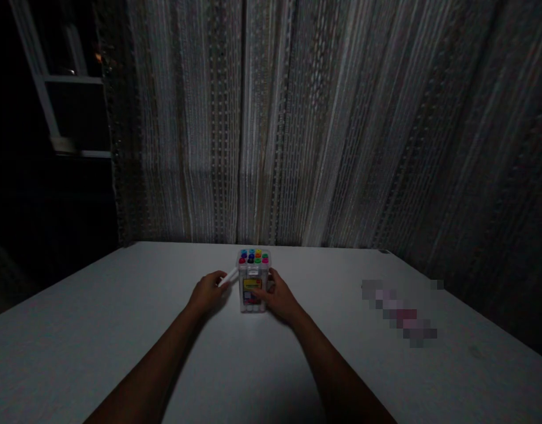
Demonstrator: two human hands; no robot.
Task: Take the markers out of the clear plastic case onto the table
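Note:
A clear plastic marker case stands upright on the white table, with a yellow and dark label on its front. Several markers fill it, their blue, yellow, green, red, pink and black ends showing at the top. My right hand wraps the case's right side, its thumb over the label. At the left, my left hand pinches a slim white piece that slants up to the upper left edge of the case. Whether this piece is the case's lid or a separate marker, I cannot tell.
The white table stretches out around both arms. On its right side lies a blurred, pixelated thing with a reddish part. A striped curtain hangs behind the far edge, and a dark window shows at the left.

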